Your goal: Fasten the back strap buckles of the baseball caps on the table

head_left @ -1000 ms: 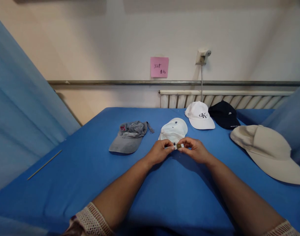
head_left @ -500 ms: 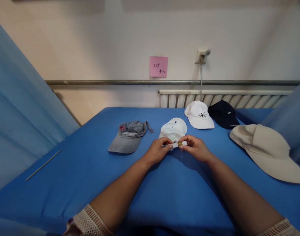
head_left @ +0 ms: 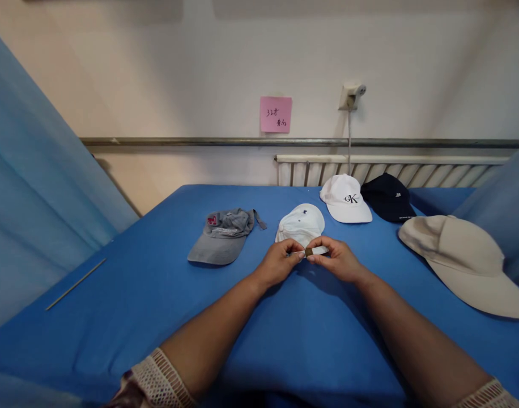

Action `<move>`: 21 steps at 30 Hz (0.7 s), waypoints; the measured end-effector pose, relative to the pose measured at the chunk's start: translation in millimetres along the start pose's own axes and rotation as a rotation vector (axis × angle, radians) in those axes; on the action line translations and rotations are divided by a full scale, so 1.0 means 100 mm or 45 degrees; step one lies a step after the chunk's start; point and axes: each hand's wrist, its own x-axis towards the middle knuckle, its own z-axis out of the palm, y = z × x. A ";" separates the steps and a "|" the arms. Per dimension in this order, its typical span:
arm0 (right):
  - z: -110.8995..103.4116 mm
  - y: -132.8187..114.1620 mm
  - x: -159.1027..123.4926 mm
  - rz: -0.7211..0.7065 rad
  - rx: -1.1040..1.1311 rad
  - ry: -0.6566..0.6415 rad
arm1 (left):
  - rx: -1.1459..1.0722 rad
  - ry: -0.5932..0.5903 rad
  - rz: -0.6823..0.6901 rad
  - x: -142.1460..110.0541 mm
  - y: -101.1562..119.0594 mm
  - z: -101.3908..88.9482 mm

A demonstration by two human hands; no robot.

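Observation:
A white baseball cap [head_left: 301, 224] with a small dark emblem lies on the blue cover, its brim pointing away from me. At its near edge, my left hand [head_left: 280, 262] pinches the cap's white back strap [head_left: 321, 250] between thumb and fingers. My right hand [head_left: 339, 259] is closed on the same strap beside its brass-coloured buckle [head_left: 309, 252]. Both hands' fingertips nearly meet at the buckle. A short strap end sticks out to the right, partly behind my right fingers. The left part of the strap is mostly hidden by my left hand.
A grey cap [head_left: 219, 243] lies to the left. On the right are a white lettered cap [head_left: 342, 195], a dark cap [head_left: 387, 198] and a large beige cap [head_left: 467, 255]. A thin stick [head_left: 76, 284] rests at far left. Blue curtains [head_left: 42, 170] hang at the sides.
My right hand and the buckle have shifted slightly left, closer to my left hand. More of the strap end now shows to the right of the buckle.

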 end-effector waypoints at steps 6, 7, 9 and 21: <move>-0.03 0.01 0.01 -0.012 -0.047 0.033 | 0.158 0.040 0.041 -0.01 0.00 -0.04; -0.03 0.01 0.01 -0.009 -0.041 0.039 | 0.158 0.038 0.039 -0.01 -0.01 -0.04; -0.03 0.00 0.01 -0.001 -0.036 0.041 | 0.148 0.039 0.035 0.00 -0.02 -0.04; 0.03 -0.01 0.00 -0.045 -0.092 0.065 | 0.199 0.014 0.169 -0.02 -0.03 0.02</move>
